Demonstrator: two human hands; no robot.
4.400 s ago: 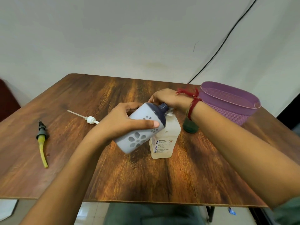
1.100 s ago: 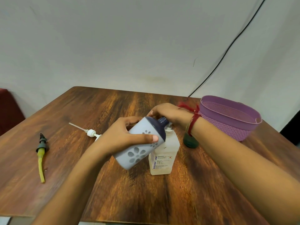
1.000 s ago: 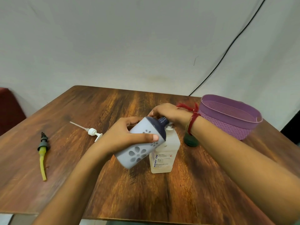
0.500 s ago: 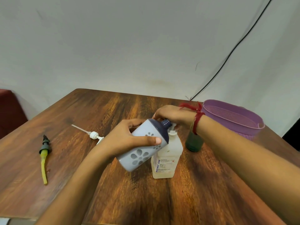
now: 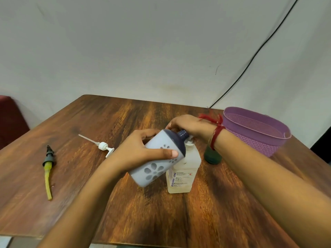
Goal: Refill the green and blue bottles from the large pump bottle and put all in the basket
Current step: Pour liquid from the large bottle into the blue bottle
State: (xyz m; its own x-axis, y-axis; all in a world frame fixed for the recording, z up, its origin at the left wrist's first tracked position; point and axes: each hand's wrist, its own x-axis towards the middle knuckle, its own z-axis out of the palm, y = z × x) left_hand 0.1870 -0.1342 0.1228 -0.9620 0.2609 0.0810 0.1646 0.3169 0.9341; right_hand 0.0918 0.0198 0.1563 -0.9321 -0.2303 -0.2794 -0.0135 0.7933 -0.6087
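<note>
My left hand (image 5: 143, 154) grips the blue bottle (image 5: 157, 163), pale blue with flower marks and a dark top, tilted so its open neck meets the pump head of the large pump bottle (image 5: 184, 169). That translucent bottle stands upright at the table's middle. My right hand (image 5: 188, 127) rests on its pump head, fingers curled over it. The green bottle (image 5: 212, 156) stands just right of it, partly hidden behind my right wrist. The purple basket (image 5: 258, 133) sits at the far right of the table.
A white pump with its tube (image 5: 102, 145) lies left of the bottles. Farther left lies a dark cap with a yellow tube (image 5: 48, 167). The wooden table (image 5: 179, 221) has its near edge at the bottom. A black cable (image 5: 250, 59) runs down the wall.
Both hands and the bottles hold the same pose. Only the head camera has shifted slightly, so the scene sits a little lower and to the right.
</note>
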